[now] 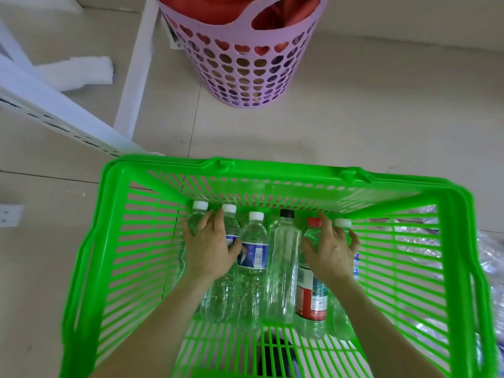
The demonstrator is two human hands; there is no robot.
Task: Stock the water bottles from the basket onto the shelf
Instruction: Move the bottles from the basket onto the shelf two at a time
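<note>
A green plastic basket (272, 170) stands on the floor below me with several water bottles lying side by side in it, caps pointing away. My left hand (210, 252) spans the two leftmost white-capped bottles (229, 208), thumb against the second one. My right hand (331, 252) spans the red-capped bottle (312, 298) and the rightmost white-capped bottle (343, 222). Between my hands lie a blue-labelled bottle (253, 249) and a clear black-capped bottle (283, 268), both untouched. All the bottles rest on the basket floor.
A white metal shelf frame (54, 105) runs along the upper left, with a white upright (136, 64) beside it. A pink hamper with heart-shaped holes (240, 64) stands beyond the basket. Crumpled clear plastic (485, 255) lies to the right. A white foam piece (81, 72) lies on the floor.
</note>
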